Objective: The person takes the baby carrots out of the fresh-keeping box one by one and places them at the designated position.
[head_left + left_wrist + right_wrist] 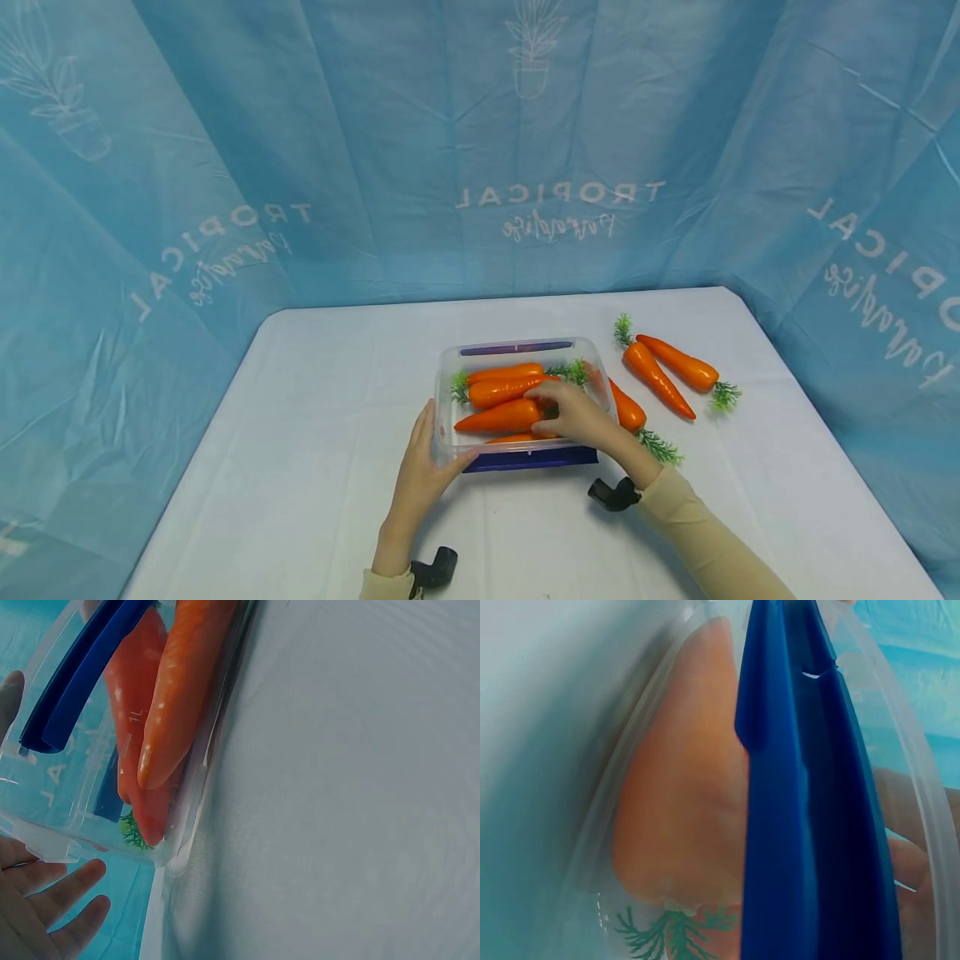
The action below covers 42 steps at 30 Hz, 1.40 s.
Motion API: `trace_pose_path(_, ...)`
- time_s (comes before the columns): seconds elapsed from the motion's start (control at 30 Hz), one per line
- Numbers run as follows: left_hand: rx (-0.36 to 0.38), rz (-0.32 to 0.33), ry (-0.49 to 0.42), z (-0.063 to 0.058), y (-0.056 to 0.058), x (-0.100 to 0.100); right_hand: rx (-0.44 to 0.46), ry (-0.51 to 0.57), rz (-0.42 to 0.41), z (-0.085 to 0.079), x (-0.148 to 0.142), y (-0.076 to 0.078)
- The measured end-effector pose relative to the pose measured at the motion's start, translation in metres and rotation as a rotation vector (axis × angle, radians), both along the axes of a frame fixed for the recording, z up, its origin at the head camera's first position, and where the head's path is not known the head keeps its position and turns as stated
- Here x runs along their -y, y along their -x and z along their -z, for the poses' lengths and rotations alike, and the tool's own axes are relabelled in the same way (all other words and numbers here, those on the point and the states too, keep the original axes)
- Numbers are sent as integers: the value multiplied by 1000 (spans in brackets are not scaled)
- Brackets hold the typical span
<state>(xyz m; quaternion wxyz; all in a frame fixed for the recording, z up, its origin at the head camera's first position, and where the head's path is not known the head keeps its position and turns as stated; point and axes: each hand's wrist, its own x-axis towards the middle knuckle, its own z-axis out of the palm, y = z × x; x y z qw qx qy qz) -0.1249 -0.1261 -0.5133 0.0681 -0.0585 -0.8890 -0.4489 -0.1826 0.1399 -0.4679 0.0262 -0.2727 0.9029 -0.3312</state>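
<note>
A clear plastic box point(441, 375) with blue latches point(532, 459) stands on the table, several orange carrots point(504, 390) with green tops inside. My left hand point(422, 467) rests at its front left corner, thumb along the front, the other fingers on the left side. Those fingers point(79, 889) look straight and spread in the left wrist view. Reaching in over the right wall, my right hand point(573, 412) grips the thick end of a carrot point(491, 417), whose top is hidden by the hand. The right wrist view shows a carrot point(682, 765) through the clear wall, beside a blue latch point(795, 787).
Right of the box, a carrot point(628, 408) lies close against it, partly behind my right hand. Farther right are two more carrots, one pointing forward point(656, 379) and one pointing back point(682, 367). A blue printed curtain point(375, 150) surrounds the white table point(315, 417).
</note>
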Motion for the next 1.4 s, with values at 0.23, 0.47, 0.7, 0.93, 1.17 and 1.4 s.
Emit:
trace_pose_path(0.23,3,2,5,1,-1,-1,-47,144,69,-5,-5,-3)
trace_pose_path(0.47,3,5,-11,1,0,-1,-91,244,137,-21,-16,-3)
trace_pose_path(0.7,5,8,-7,2,2,0,-91,354,296,-38,-39,-5)
trace_pose_path(0.93,-4,8,-2,1,2,0,-134,378,441,-40,-63,-7)
trace_pose_path(1.17,8,4,4,0,1,0,-163,411,586,-41,-83,-7)
trace_pose_path(1.4,7,-1,6,-3,0,-1,-155,453,750,-29,-105,-6)
